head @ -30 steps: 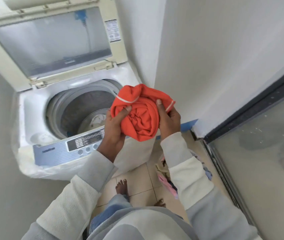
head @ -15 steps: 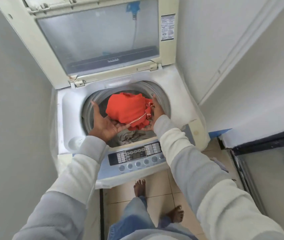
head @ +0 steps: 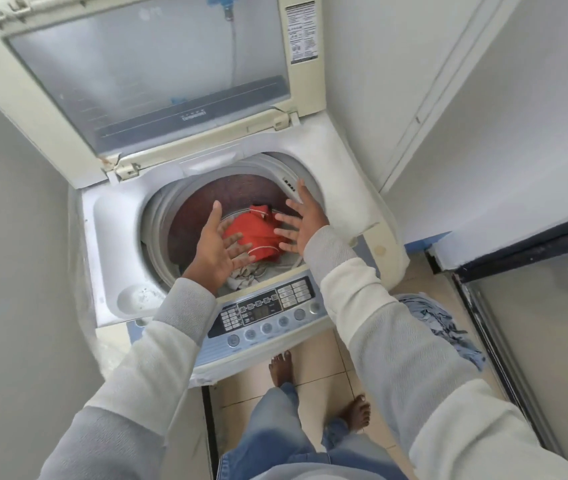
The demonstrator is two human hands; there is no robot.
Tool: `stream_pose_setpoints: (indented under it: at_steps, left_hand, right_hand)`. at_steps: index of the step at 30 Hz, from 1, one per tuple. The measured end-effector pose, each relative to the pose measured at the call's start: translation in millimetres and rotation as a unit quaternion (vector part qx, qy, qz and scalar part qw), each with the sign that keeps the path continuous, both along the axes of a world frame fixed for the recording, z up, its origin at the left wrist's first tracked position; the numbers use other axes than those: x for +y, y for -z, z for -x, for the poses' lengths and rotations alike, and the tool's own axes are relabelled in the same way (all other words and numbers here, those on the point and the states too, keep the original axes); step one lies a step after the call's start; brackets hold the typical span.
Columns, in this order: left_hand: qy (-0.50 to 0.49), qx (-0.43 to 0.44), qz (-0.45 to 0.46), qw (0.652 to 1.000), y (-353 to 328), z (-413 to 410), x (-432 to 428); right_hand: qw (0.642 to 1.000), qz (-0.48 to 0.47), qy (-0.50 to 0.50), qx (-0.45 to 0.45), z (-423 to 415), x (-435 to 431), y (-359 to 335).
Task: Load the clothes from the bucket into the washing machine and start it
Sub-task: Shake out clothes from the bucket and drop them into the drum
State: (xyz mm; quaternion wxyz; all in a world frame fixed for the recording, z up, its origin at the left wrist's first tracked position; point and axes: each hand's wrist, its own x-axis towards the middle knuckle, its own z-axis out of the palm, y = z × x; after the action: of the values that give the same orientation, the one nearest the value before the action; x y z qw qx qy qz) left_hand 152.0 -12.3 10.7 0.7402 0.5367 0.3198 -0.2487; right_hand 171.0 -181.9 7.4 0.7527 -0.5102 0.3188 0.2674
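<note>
One orange garment (head: 255,233) in one washing machine (head: 120,220), left hand (head: 215,252), right hand (head: 305,220) above, both grips spread empty

washing machine (head: 109,237) top: smooth white plastic, glossy | lid (head: 151,74), hinged behind the drum: tinted glossy pane, cream plastic frame | drum (head: 241,188): dull metal wall | orange garment (head: 258,233) in the drum: soft matt cloth | floor (head: 324,375) before the drum: glossy beige tile

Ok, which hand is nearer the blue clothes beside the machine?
Right. The right hand is over the drum's right side, toward the blue clothes; the left hand is farther left.
</note>
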Motion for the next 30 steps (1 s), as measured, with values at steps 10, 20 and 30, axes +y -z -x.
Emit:
stream_pose_setpoints:
  at_steps: [10, 20, 30]
  left_hand:
    - [0.22, -0.297, -0.167, 0.914, -49, 83, -155]
    - [0.557, -0.518, -0.337, 0.555, 92, 173, -286]
    - [0.736, -0.379, -0.455, 0.329, 340, 187, -323]
  right_hand:
    - [0.9, 0.347, 0.074, -0.255, 142, -121, -53]
    - [0.86, 0.508, 0.006, -0.053, 289, -253, 110]
    - [0.844, 0.479, -0.212, 0.114, 344, -291, 332]
